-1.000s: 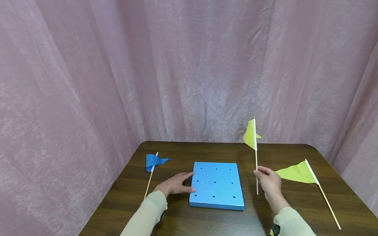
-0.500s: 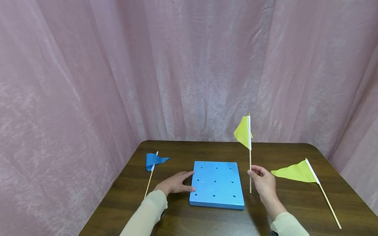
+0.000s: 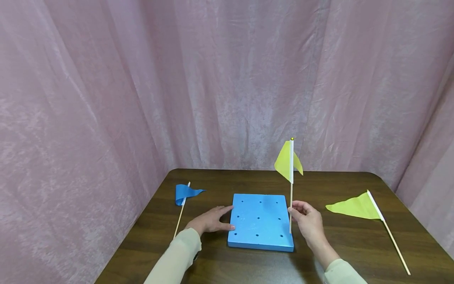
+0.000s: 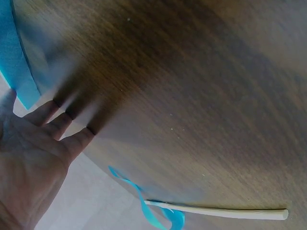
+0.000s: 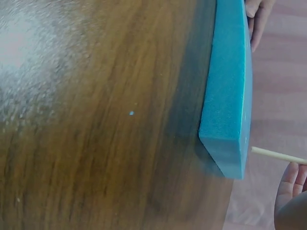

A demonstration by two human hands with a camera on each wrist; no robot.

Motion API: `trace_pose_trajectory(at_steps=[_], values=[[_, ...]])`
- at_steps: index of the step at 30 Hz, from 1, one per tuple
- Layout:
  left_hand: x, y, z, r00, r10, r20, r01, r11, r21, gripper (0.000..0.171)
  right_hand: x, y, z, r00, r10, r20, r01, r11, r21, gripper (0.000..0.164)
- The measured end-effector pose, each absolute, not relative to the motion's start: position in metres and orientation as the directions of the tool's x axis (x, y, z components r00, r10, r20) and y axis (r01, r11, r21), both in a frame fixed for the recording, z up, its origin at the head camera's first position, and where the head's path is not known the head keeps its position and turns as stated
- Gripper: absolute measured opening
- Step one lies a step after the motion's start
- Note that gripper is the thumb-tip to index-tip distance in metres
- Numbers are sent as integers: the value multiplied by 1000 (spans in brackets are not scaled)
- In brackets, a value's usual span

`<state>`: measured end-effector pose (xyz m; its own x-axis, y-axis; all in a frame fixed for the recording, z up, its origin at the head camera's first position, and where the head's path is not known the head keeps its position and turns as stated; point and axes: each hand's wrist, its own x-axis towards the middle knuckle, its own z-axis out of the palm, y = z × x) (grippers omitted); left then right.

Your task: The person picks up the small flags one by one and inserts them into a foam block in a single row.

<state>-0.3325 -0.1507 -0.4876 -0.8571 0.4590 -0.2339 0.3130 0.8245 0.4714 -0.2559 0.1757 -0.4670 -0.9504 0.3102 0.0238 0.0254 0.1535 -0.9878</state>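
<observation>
My right hand [image 3: 307, 221] pinches the wooden stick of a yellow pennant flag [image 3: 283, 161] and holds it upright. In the right wrist view the stick's lower tip [image 5: 255, 151] stands just off the top face of a light blue foam board [image 5: 225, 86], near its right edge. The board [image 3: 260, 225] lies flat and has several small holes in rows. My left hand [image 3: 211, 221] rests at its left edge, thumb and fingers spread and touching it; in the left wrist view that hand [image 4: 36, 148] has its fingers extended.
A blue pennant flag [image 3: 185, 193] lies on the brown wooden table [image 3: 209, 268] left of the board, partly behind my left forearm. Farther right lies another yellow pennant flag [image 3: 358, 207]. Pink curtains [image 3: 234, 86] hang behind the table.
My right hand has carried the upright yellow flag leftward, from beside the board to its right edge. The left hand and the board have stayed in place.
</observation>
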Motion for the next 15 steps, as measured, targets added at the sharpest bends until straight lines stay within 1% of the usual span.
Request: trace_pose_trajectory(at_steps=[5,12,15], values=[[-333,-151,-489,-857,461,-232,318,825,467,84,-255,173,-468,-961,274,42,-2,146,-989,24],[-334,-152,-491,-859,452,-240,307,831,464,85,-254,171,-470,-975,220,34,0,152,-988,20],[-334,-152,-491,-859,452,-240,305,829,469,85,-253,170,-470,-979,200,41,-11,148,-989,22]])
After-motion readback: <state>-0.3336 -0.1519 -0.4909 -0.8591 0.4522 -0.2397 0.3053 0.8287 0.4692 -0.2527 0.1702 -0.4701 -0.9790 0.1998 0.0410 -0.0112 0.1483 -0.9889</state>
